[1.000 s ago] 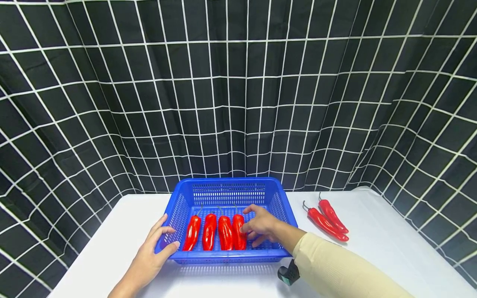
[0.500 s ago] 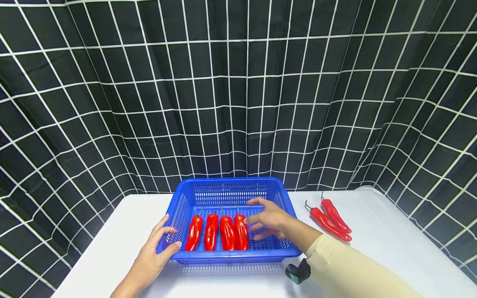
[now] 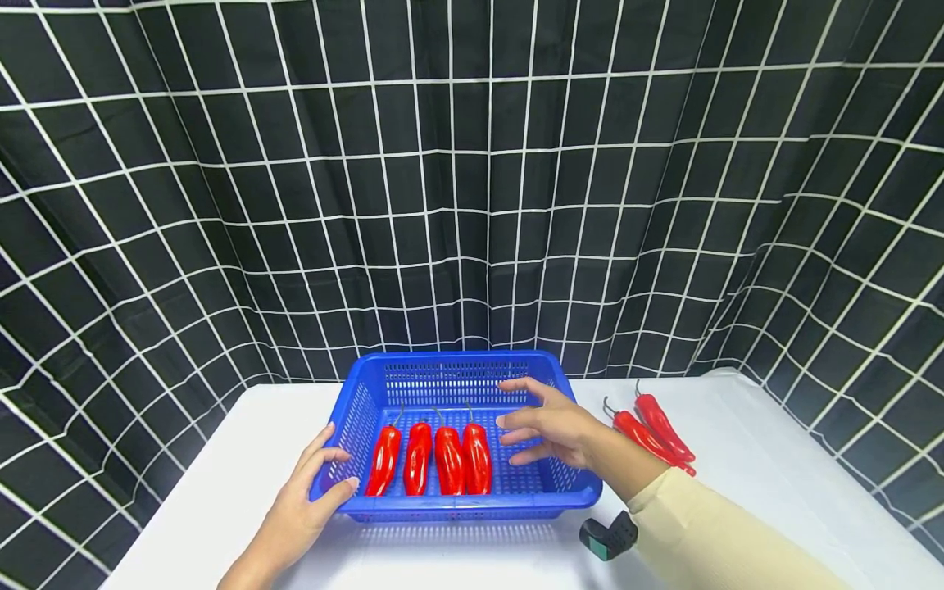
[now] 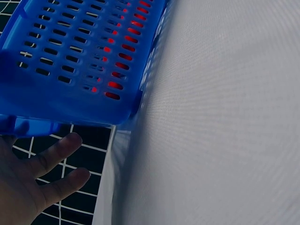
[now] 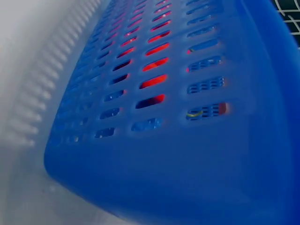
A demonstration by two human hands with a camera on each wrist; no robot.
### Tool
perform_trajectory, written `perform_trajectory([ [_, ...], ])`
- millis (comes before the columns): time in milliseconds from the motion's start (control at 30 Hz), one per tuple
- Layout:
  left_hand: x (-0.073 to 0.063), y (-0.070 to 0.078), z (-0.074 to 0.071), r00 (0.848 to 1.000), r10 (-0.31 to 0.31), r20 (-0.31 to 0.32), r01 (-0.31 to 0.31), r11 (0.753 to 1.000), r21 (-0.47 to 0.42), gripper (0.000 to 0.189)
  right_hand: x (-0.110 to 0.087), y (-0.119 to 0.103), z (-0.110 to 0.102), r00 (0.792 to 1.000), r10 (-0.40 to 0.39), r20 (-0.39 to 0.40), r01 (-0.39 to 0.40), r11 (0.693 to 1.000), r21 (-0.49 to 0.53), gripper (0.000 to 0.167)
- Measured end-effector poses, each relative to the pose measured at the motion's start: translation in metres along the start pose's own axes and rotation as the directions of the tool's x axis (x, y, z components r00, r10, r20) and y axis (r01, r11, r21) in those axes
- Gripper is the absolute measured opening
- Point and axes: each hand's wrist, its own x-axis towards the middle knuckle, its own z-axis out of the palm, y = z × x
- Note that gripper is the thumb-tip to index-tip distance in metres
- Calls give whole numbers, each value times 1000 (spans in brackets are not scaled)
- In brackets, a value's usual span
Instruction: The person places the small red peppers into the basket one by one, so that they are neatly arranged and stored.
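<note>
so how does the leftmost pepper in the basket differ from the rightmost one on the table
The leftmost basket pepper lies inside the blue basket; the rightmost table pepper lies on the white tabletop.
In the head view, the basket pepper slants down to the left, the table pepper down to the right.
The basket pepper's near tip is hidden; the table pepper's shows.
Both are red and glossy, stem ends away from the viewer.
</note>
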Motion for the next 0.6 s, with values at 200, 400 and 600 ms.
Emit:
perform_trajectory([
  [200, -1, 0, 0, 1000, 4, -2, -4, 1000, -5, 25, -10, -1, -1, 1000, 4, 27, -4, 1000, 10, 66],
  [400, -1, 0, 0, 1000, 11, -4, -11, 1000, -5, 25, -21, -4, -4, 999, 1, 35, -2, 1000, 5, 68],
  [600, 0, 0, 1, 1000, 20, -6, -20, 1000, -4, 25, -31, -9, -10, 999, -2, 34, 2, 1000, 13, 71],
])
